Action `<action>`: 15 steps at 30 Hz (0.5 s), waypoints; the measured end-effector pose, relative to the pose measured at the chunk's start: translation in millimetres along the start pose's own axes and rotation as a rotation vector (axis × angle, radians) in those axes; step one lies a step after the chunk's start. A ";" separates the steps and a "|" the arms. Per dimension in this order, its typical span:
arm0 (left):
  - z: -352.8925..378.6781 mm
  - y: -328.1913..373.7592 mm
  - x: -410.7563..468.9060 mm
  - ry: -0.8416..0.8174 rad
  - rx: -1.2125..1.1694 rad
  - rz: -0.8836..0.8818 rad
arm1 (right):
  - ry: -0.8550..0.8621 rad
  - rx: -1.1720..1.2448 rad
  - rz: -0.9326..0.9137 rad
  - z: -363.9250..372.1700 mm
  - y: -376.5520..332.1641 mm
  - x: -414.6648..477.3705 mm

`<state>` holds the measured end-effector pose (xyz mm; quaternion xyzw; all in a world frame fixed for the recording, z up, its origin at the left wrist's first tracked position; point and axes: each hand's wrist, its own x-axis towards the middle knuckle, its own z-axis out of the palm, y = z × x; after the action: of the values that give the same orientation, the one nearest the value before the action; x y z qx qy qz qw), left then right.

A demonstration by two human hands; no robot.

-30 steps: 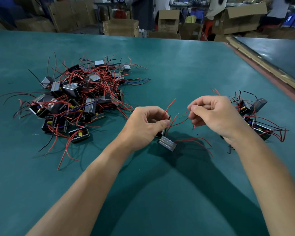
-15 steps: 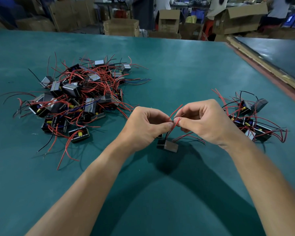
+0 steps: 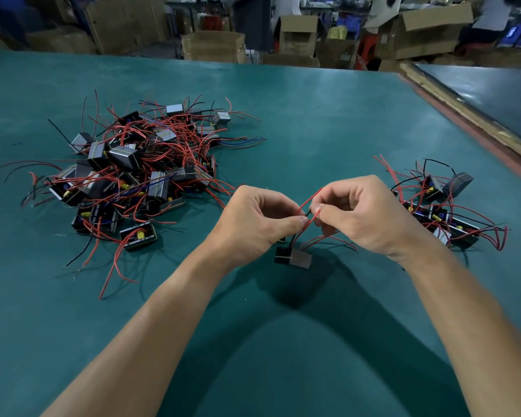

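Observation:
A small black and grey transformer block (image 3: 293,257) hangs just above the green table, between my wrists, from its red and black wires (image 3: 302,227). My left hand (image 3: 254,224) pinches those wires between thumb and forefinger. My right hand (image 3: 360,215) pinches the wire ends right next to the left fingertips, so the two hands almost touch. More red wires (image 3: 328,238) loop out from the block under my right hand.
A big tangle of the same wired blocks (image 3: 133,173) lies at the left. A smaller group (image 3: 445,212) lies at the right, behind my right wrist. The green table (image 3: 283,356) ends at a raised edge (image 3: 478,127) on the right. Cardboard boxes (image 3: 212,46) stand beyond it.
My hands were apart with the wires stretched between them. They have come together, and the block has swung slightly and now hangs lower under the fingertips.

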<state>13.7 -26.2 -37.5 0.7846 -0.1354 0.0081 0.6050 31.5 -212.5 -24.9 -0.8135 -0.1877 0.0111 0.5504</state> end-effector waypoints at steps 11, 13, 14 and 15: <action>1.0 -1.1 -2.5 0.017 0.182 0.085 | -0.127 0.003 0.186 1.9 -3.5 -0.1; 0.5 -2.6 -3.1 0.028 0.236 0.099 | -0.152 0.075 0.269 1.3 -6.1 0.3; 0.1 -3.3 -3.5 0.035 0.265 0.103 | -0.141 0.110 0.290 -0.2 -6.9 0.6; -0.4 -3.6 -3.7 0.041 0.291 0.105 | -0.118 0.134 0.292 -2.4 -7.2 0.9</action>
<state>10.9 -24.2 -41.4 0.8555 -0.1611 0.0753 0.4863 30.7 -212.1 -17.3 -0.7914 -0.0984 0.1512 0.5841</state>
